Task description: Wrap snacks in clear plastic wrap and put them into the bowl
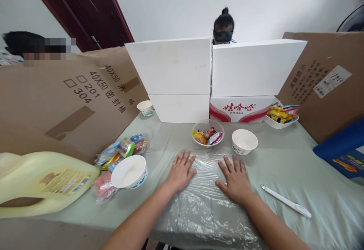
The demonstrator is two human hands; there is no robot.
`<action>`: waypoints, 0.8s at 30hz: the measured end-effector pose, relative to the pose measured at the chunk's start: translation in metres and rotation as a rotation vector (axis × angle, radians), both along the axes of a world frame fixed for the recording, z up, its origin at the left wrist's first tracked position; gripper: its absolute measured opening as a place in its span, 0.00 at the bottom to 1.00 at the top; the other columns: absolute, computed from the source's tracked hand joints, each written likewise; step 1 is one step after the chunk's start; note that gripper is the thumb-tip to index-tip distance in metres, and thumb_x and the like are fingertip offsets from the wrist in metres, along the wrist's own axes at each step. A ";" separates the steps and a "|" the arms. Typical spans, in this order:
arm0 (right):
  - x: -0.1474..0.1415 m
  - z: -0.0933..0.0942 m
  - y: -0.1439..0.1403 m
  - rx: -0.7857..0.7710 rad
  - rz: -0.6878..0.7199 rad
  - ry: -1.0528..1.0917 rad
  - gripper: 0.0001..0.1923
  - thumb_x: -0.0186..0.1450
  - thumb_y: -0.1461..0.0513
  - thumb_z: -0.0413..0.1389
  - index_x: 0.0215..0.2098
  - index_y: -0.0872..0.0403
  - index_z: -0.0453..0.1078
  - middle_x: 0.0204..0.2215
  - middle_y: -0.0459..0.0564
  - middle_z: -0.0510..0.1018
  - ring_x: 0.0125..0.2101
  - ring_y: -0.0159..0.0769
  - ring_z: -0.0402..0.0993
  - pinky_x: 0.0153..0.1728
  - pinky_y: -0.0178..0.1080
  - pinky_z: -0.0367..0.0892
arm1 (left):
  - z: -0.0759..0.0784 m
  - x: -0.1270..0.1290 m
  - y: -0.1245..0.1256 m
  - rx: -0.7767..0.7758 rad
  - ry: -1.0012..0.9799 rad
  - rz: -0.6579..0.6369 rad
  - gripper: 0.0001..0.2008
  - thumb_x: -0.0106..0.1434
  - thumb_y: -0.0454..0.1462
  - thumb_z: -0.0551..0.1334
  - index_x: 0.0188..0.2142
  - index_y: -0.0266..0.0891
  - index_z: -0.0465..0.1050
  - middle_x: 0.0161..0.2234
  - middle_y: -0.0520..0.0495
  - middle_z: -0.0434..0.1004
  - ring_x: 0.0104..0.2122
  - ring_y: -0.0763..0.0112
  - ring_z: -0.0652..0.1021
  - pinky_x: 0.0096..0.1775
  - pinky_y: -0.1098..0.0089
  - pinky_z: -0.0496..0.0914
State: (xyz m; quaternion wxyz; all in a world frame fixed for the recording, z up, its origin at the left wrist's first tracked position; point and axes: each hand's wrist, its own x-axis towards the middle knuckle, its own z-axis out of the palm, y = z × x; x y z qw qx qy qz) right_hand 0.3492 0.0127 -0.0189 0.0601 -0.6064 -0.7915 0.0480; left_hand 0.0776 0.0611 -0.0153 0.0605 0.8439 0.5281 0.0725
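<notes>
Seemingly smoothing the film [207, 208], the left hand [181, 172] and right hand [235, 178] rest splayed and empty on its far half; moving on likely calls for lifting clear.

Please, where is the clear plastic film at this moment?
In the head view, the plastic film lies on the table, low and slightly right of centre, partly under the left hand and right hand, nearer than the clear bowl.

One head-worn camera looks forward and down over the table [284, 159] from its near side, facing the far wall [176, 11].
</notes>
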 end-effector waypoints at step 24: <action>0.070 0.011 -0.143 -0.009 0.433 0.188 0.22 0.67 0.64 0.51 0.59 0.47 0.63 0.59 0.50 0.69 0.62 0.42 0.58 0.58 0.47 0.59 | 0.030 -0.064 -0.135 -0.081 -0.210 -0.483 0.15 0.61 0.26 0.56 0.44 0.42 0.72 0.52 0.46 0.75 0.60 0.58 0.66 0.57 0.57 0.64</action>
